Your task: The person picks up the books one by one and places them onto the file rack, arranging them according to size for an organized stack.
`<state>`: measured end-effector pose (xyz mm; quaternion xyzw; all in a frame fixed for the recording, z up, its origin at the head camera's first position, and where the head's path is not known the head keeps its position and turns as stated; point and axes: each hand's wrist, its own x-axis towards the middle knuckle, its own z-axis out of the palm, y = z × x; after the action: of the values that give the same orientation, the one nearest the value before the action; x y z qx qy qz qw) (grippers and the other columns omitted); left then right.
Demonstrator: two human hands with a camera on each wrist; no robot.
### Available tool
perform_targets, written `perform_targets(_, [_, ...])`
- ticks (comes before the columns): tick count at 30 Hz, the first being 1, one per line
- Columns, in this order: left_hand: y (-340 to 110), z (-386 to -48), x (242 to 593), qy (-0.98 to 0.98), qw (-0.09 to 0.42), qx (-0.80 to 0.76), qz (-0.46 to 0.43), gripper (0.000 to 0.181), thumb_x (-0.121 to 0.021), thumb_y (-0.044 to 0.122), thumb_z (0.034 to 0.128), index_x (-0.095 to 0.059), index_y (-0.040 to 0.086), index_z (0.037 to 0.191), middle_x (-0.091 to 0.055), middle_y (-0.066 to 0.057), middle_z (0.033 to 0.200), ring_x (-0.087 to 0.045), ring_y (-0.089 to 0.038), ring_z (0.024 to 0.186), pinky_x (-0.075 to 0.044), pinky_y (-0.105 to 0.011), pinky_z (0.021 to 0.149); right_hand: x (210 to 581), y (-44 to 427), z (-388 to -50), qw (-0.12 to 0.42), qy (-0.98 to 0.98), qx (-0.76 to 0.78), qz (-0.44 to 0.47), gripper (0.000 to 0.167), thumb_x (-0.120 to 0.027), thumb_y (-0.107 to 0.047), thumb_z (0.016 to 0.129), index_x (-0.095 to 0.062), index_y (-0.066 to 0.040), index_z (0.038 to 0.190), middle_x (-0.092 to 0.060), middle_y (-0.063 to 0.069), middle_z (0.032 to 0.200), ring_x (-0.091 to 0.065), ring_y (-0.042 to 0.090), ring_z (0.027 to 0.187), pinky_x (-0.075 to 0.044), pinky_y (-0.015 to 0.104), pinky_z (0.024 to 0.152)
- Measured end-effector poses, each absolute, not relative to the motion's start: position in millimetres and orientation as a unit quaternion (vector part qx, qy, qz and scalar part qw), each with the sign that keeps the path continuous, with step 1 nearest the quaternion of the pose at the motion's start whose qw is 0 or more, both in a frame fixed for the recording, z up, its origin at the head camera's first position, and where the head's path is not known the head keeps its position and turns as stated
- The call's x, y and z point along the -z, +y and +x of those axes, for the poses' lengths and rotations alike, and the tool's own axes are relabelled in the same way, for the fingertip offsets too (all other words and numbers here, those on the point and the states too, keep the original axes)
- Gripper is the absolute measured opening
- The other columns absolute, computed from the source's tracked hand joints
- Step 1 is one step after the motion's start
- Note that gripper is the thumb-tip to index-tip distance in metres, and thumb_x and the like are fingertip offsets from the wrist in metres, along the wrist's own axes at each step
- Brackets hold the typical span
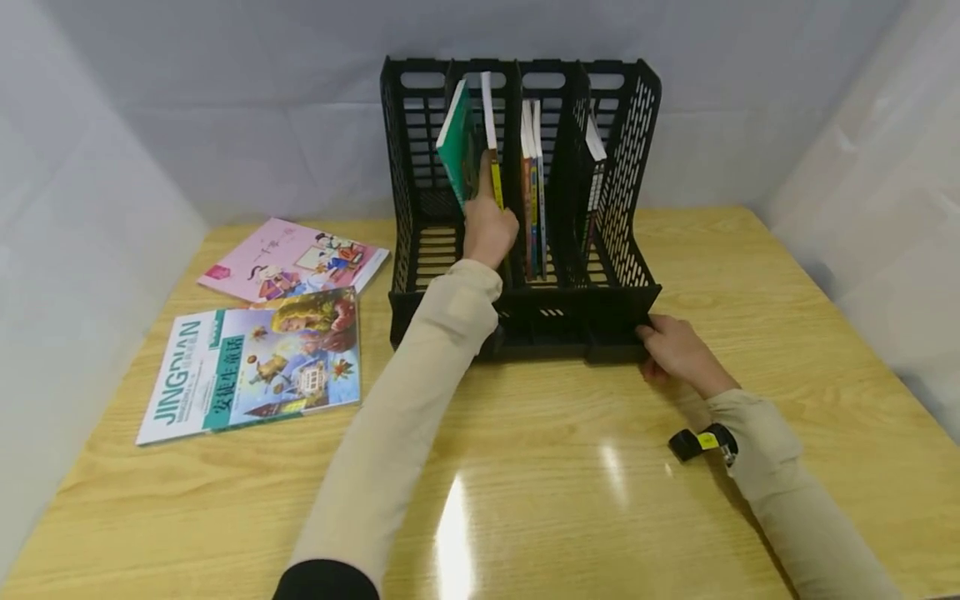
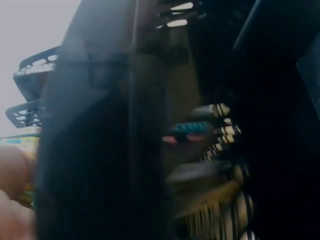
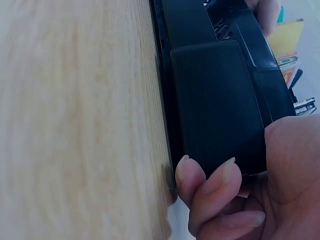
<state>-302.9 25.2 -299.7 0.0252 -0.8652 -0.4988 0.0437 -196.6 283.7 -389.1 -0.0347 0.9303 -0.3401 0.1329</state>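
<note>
A black desktop book rack (image 1: 525,325) with several compartments stands at the back of the table. My left hand (image 1: 491,233) reaches into it, index finger extended along a thin book (image 1: 497,179) with a yellow lower edge, which appears pinched between fingers and thumb. Just left of that, a green-covered book (image 1: 453,154) stands tilted. My right hand (image 1: 678,354) grips the rack's front right corner; the right wrist view shows its curled fingers (image 3: 215,187) at the end of a small black drawer front (image 3: 217,105). In the left wrist view, dark plastic hides most of the left hand (image 2: 12,190).
Several thin books (image 1: 534,192) stand in the compartment to the right, and another book (image 1: 595,150) leans in the rightmost one. On the table's left lie a pink book (image 1: 288,258) and a fairy-tale book (image 1: 255,367) overlapping it. A pale curtain (image 1: 300,108) hangs behind.
</note>
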Motion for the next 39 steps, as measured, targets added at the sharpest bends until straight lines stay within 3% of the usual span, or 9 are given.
perform_targets(2, [27, -304, 300, -0.870, 0.035, 0.491, 0.020, 0.076, -0.044, 0.005, 0.0993, -0.003, 0.035, 0.156, -0.060, -0.017, 0.096, -0.046, -0.018, 0.053, -0.038, -0.030, 0.049, 388, 284, -197, 0.127, 0.931, 0.340, -0.035, 0.040, -0.030, -0.020, 0.103, -0.051, 0.010, 0.120, -0.063, 0.005, 0.058, -0.061, 0.020, 0.049, -0.051, 0.033, 0.056])
perform_targets(5, [27, -303, 298, -0.878, 0.023, 0.477, 0.022, 0.062, -0.045, 0.017, 0.1021, -0.015, 0.021, 0.156, -0.044, -0.022, 0.137, -0.059, -0.028, 0.093, -0.047, -0.035, 0.071, 388, 284, -198, 0.120, 0.932, 0.340, -0.033, 0.039, -0.031, -0.019, 0.103, -0.053, 0.010, 0.116, -0.062, 0.005, 0.057, -0.061, 0.020, 0.049, -0.051, 0.033, 0.056])
perform_targets(7, [24, -299, 297, -0.889, -0.004, 0.457, 0.024, 0.046, -0.042, 0.028, 0.1037, -0.040, 0.006, 0.144, -0.048, -0.022, 0.130, -0.059, -0.032, 0.104, -0.050, -0.038, 0.076, 387, 285, -197, 0.124, 0.932, 0.340, -0.033, 0.040, -0.031, -0.019, 0.103, -0.050, 0.011, 0.122, -0.062, 0.005, 0.057, -0.061, 0.020, 0.049, -0.051, 0.033, 0.055])
perform_targets(11, [13, -290, 289, -0.925, -0.107, 0.365, 0.019, 0.053, -0.035, 0.043, 0.1035, -0.062, -0.003, 0.105, -0.059, -0.024, 0.099, -0.068, -0.028, 0.067, -0.056, -0.035, 0.060, 387, 286, -196, 0.137, 0.929, 0.341, -0.032, 0.044, -0.030, -0.019, 0.103, -0.043, 0.013, 0.131, -0.062, 0.006, 0.058, -0.061, 0.020, 0.050, -0.051, 0.033, 0.055])
perform_targets(14, [4, -285, 280, -0.939, -0.129, 0.317, 0.022, 0.053, -0.036, 0.042, 0.1036, -0.066, -0.001, 0.096, -0.056, -0.028, 0.120, -0.063, -0.024, 0.049, -0.054, -0.033, 0.052, 387, 287, -196, 0.138, 0.928, 0.345, -0.030, 0.045, -0.030, -0.018, 0.103, -0.041, 0.013, 0.133, -0.062, 0.006, 0.058, -0.061, 0.020, 0.051, -0.051, 0.033, 0.054])
perform_targets(23, [-2, -291, 277, -0.933, -0.080, 0.349, 0.037, 0.041, -0.045, 0.038, 0.1010, -0.065, 0.002, 0.100, -0.037, -0.022, 0.147, -0.068, -0.029, 0.082, -0.056, -0.034, 0.067, 386, 288, -196, 0.129, 0.927, 0.352, -0.030, 0.045, -0.031, -0.019, 0.103, -0.042, 0.013, 0.133, -0.063, 0.006, 0.058, -0.062, 0.020, 0.051, -0.051, 0.033, 0.055])
perform_targets(27, [-2, -295, 284, -0.931, -0.056, 0.359, 0.017, 0.038, -0.046, 0.033, 0.1023, -0.065, 0.001, 0.104, -0.046, -0.025, 0.136, -0.068, -0.027, 0.083, -0.054, -0.033, 0.070, 385, 288, -196, 0.123, 0.927, 0.353, -0.029, 0.042, -0.031, -0.018, 0.103, -0.047, 0.013, 0.126, -0.063, 0.006, 0.058, -0.061, 0.020, 0.050, -0.051, 0.033, 0.054])
perform_targets(33, [-10, -292, 298, -0.893, -0.036, 0.448, 0.033, 0.047, -0.045, 0.039, 0.1010, -0.065, -0.004, 0.104, -0.068, -0.019, 0.082, -0.070, -0.029, 0.065, -0.056, -0.034, 0.061, 387, 282, -197, 0.131, 0.922, 0.363, -0.025, 0.044, -0.031, -0.017, 0.103, -0.043, 0.014, 0.132, -0.063, 0.008, 0.059, -0.060, 0.020, 0.050, -0.051, 0.033, 0.052])
perform_targets(39, [-10, -288, 305, -0.869, -0.007, 0.493, 0.035, 0.047, -0.044, 0.038, 0.1008, -0.064, -0.005, 0.100, -0.067, -0.016, 0.070, -0.068, -0.028, 0.058, -0.057, -0.036, 0.059, 388, 282, -198, 0.129, 0.929, 0.347, -0.025, 0.041, -0.031, -0.018, 0.103, -0.047, 0.012, 0.126, -0.062, 0.007, 0.058, -0.060, 0.020, 0.048, -0.051, 0.033, 0.057])
